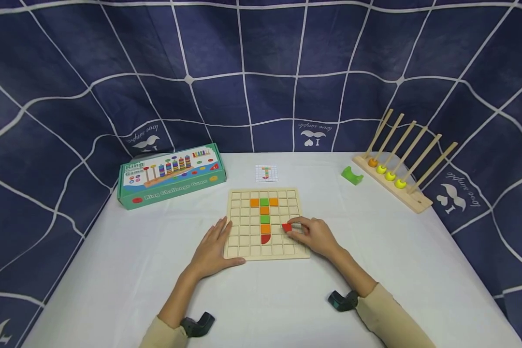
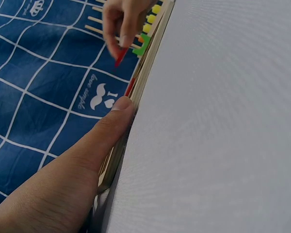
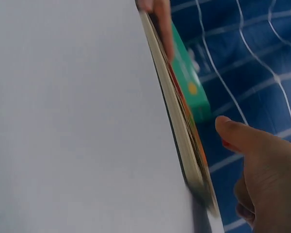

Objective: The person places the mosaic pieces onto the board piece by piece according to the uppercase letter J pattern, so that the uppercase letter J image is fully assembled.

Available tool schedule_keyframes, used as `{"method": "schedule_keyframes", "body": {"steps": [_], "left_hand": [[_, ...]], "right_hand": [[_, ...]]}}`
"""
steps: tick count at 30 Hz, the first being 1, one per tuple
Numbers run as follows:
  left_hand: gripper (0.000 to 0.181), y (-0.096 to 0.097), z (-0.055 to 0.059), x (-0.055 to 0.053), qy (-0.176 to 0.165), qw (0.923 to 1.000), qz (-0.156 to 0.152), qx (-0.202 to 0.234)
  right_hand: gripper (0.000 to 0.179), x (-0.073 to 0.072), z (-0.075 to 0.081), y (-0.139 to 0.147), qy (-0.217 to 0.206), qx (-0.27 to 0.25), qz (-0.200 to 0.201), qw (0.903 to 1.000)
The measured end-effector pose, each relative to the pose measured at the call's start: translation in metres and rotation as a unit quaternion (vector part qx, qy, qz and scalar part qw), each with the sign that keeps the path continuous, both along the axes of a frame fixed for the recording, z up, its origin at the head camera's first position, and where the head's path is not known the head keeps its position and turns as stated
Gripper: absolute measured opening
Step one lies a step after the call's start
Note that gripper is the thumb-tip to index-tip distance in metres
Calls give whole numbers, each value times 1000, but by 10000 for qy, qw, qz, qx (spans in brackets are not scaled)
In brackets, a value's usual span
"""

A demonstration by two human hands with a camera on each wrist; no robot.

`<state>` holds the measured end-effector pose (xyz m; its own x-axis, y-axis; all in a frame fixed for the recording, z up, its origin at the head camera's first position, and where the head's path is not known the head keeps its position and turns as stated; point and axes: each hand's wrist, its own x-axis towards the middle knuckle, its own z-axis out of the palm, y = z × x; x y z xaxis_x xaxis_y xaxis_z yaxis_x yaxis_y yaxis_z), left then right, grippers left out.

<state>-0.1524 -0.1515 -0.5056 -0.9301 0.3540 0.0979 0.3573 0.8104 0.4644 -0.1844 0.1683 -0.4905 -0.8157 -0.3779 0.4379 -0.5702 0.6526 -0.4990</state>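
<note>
A wooden grid board [image 1: 287,249] lies on the table. Orange and green square tiles stand in it as a T, with a red rounded-corner tile [image 1: 266,239] at the stem's foot. My left hand [image 1: 213,249] rests at the board's left side, fingers extended along the edge and thumb [image 2: 121,104] at the near edge. Above the board's right half, my right hand [image 1: 315,236] pinches a red tile [image 1: 286,227] between thumb and fingers. In the right wrist view the thumb [image 3: 237,133] mostly hides that tile. A small pattern card [image 1: 266,173] lies behind the board.
A green game box [image 1: 174,176] sits at the back left. At the back right stands a wooden base with upright pegs [image 1: 393,186], yellow and orange rings around some of them. Near it lies a green curved block [image 1: 352,175]. A dark blue checked cloth [image 1: 265,96] hangs behind.
</note>
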Motion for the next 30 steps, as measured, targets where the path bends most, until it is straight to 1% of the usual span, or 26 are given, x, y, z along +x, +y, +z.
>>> {"method": "schedule_keyframes", "body": {"steps": [4, 7, 10, 15, 23, 30], "left_hand": [[114, 1, 0, 0, -11, 10000, 12, 18], [113, 1, -1, 0, -26, 10000, 17, 9], [113, 2, -1, 0, -25, 10000, 6, -14], [113, 0, -1, 0, -13, 10000, 6, -22], [113, 0, 1, 1, -25, 10000, 7, -11], [113, 0, 1, 1, -18, 10000, 11, 0]], "right_hand": [[27, 3, 0, -34, 68, 158, 355, 9992], [30, 4, -2, -53, 62, 319, 499, 9982], [31, 4, -5, -65, 12, 424, 552, 9976], [30, 3, -10, -72, -9, 546, 589, 9968], [32, 5, -13, -76, 209, 772, 428, 9959], [33, 5, -15, -78, 335, 766, 383, 9958]]}}
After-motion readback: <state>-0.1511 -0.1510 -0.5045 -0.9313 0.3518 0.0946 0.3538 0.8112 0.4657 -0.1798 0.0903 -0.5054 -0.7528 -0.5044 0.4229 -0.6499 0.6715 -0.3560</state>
